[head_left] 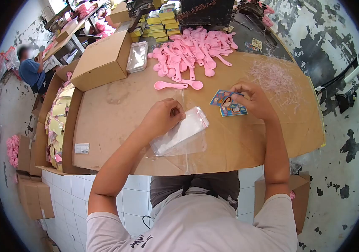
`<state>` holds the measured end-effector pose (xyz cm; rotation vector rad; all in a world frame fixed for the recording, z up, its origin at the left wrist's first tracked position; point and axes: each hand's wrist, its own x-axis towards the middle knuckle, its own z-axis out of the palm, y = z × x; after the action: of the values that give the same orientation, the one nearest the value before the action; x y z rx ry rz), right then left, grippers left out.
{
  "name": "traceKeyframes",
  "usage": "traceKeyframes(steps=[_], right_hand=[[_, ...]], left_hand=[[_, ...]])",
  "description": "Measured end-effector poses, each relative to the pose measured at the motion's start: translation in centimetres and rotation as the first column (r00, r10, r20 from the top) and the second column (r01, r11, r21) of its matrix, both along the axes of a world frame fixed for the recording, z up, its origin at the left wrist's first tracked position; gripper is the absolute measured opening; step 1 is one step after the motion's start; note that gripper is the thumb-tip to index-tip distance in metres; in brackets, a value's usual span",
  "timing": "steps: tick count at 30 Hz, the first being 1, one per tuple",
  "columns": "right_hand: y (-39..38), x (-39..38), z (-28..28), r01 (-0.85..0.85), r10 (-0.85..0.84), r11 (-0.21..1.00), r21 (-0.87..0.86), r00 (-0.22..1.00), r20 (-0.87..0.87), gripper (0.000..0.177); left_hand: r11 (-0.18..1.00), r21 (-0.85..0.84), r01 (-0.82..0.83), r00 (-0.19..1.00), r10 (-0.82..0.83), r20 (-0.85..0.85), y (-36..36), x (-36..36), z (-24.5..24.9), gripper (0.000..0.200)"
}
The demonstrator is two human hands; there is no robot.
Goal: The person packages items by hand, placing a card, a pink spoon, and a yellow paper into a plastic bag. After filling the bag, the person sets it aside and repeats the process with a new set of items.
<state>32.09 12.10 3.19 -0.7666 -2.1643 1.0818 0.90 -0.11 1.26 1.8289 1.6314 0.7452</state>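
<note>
My left hand (163, 116) is closed, its fingers pinched at the upper left edge of a stack of clear plastic bags (183, 132) on the brown cardboard surface. My right hand (251, 100) pinches a printed card (220, 98), tilted above a small pile of similar blue cards (235, 111). Beyond my hands, two pink spoons (170, 85) lie in front of a large heap of pink spoons (200, 48).
An open carton (40, 138) of packed items stands at the left, near a closed cardboard box (101, 59) and more clear bags (137, 56). Clear strips (276, 77) lie at the right. A person (31, 71) sits at the far left.
</note>
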Motion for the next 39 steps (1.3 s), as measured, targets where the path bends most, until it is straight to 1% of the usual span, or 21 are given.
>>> traceKeyframes(steps=[2,4,5,7,8,10,11,13,14,16,17,20,23,26,28,29,32,33,35,37,39], right_hand=[[-0.7,-1.0,-0.9,-0.127,0.102,0.976,-0.179,0.985,-0.139,0.014],[-2.1,-2.9,-1.6,-0.204,0.191,0.972,-0.118,0.975,-0.113,0.014],[-2.9,-3.9,-1.9,-0.245,0.237,0.965,-0.089,0.967,-0.098,0.015],[-4.2,-5.4,-2.1,-0.246,0.241,0.969,0.025,0.963,0.122,0.016],[-4.5,-5.8,-2.1,-0.254,0.23,0.964,0.083,0.946,0.229,0.016],[-4.1,-6.2,-3.0,-0.262,0.214,0.915,0.307,0.96,0.182,0.018],[-4.0,-6.2,-3.2,-0.258,0.21,0.873,0.414,0.965,0.158,0.019],[-4.2,-5.7,-2.1,-0.159,0.136,0.972,0.175,0.982,0.133,0.019],[-4.4,-5.6,-1.7,-0.102,0.095,0.994,0.05,0.987,0.13,0.018],[-4.1,-5.7,-2.2,0.044,-0.043,0.999,-0.028,0.999,0.017,0.019],[-4.1,-5.8,-2.5,0.114,-0.117,0.991,-0.075,0.992,-0.036,0.02],[-4.9,-6.6,-1.2,0.166,-0.26,0.931,-0.324,0.927,-0.271,0.023],[-4.8,-6.6,-1.1,0.096,-0.215,0.947,-0.307,0.899,-0.383,0.027],[-4.5,-6.2,-1.4,0.057,-0.129,0.971,-0.23,0.942,-0.31,0.029],[-4.1,-5.8,-0.7,0.023,-0.015,0.996,0.082,0.995,-0.101,0.033],[-4.0,-5.7,-0.2,-0.022,0.018,0.972,0.233,1.0,0.017,0.035],[-5.1,-6.8,0.8,-0.068,0.068,0.971,0.227,0.998,0.01,0.034],[-5.4,-7.3,0.4,-0.068,0.074,0.994,0.085,0.995,-0.066,0.032],[-5.7,-8.3,-0.8,-0.098,0.054,0.975,-0.198,0.974,-0.219,0.028],[-5.8,-9.0,-0.5,-0.035,-0.027,0.978,-0.205,0.957,-0.288,0.023],[-5.6,-9.3,-0.5,-0.011,-0.059,0.972,-0.236,0.957,-0.285,0.018]], left_hand=[[1.0,0.02,-0.014,0.995,0.012,0.103,-0.2,0.0,-0.3,0.013],[1.0,0.014,-0.019,0.973,0.015,0.232,-0.3,-0.2,-0.8,0.011],[1.0,0.018,-0.01,0.935,0.002,0.355,-0.1,-0.4,-1.5,0.013],[1.0,0.03,0.004,0.815,-0.02,0.579,0.4,-0.7,-2.5,0.02],[1.0,0.01,-0.007,0.764,-0.001,0.646,0.4,-1.0,-2.8,0.024],[0.999,-0.03,-0.022,0.643,0.037,0.765,0.4,-1.1,-1.9,0.033],[0.999,-0.033,-0.034,0.64,0.047,0.767,0.4,-1.2,-1.4,0.036],[0.997,-0.04,-0.058,0.632,0.068,0.772,0.3,-1.2,-0.1,0.042],[0.998,-0.024,-0.063,0.602,0.057,0.796,0.2,-1.0,0.1,0.044],[0.998,0.009,-0.07,0.542,0.031,0.84,0.1,-0.7,0.4,0.048],[0.998,0.0,-0.066,0.57,0.038,0.821,0.1,-0.7,0.2,0.049],[0.999,-0.015,-0.052,0.637,0.045,0.769,-0.1,-0.3,-0.3,0.052],[0.999,-0.008,-0.05,0.666,0.039,0.745,-0.4,0.4,0.1,0.053],[0.999,-0.004,-0.043,0.672,0.032,0.74,-0.6,0.7,0.2,0.053],[1.0,-0.007,-0.025,0.652,0.022,0.758,-0.6,0.9,0.0,0.054],[1.0,0.009,-0.006,0.689,-0.002,0.725,-0.7,0.9,-0.1,0.054],[0.998,0.028,0.055,0.769,-0.06,0.637,-1.0,0.9,-0.6,0.055],[0.997,0.02,0.075,0.78,-0.071,0.621,-1.2,1.1,-0.7,0.055],[0.995,0.012,0.1,0.794,-0.087,0.602,-1.4,1.3,-0.6,0.055],[0.994,0.014,0.107,0.796,-0.094,0.598,-1.7,1.5,-0.1,0.053],[0.994,0.042,0.106,0.753,-0.107,0.649,-1.5,1.5,-0.4,0.052]])
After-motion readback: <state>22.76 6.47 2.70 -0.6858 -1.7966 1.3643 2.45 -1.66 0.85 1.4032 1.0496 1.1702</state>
